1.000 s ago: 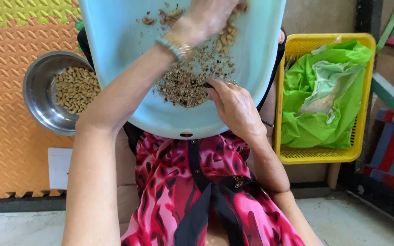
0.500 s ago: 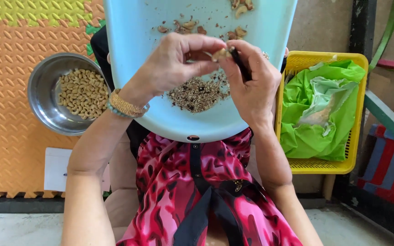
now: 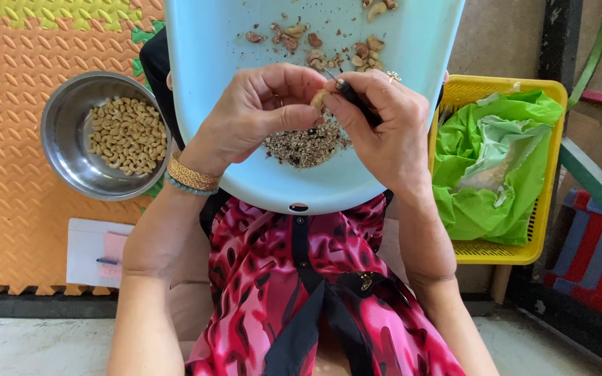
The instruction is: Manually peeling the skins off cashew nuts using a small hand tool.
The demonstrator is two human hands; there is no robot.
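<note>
The left hand (image 3: 259, 111) pinches a pale cashew (image 3: 320, 99) at its fingertips, above the blue tray (image 3: 412, 42). The right hand (image 3: 384, 132) grips a dark small knife (image 3: 357, 101); its tip probably touches the nut from the right.

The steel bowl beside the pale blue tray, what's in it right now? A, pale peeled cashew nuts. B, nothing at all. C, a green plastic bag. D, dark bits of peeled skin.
A: the steel bowl holds a heap of pale peeled cashew nuts, while the dark skin scraps lie in the blue tray and the green bag sits in the yellow basket.
</note>
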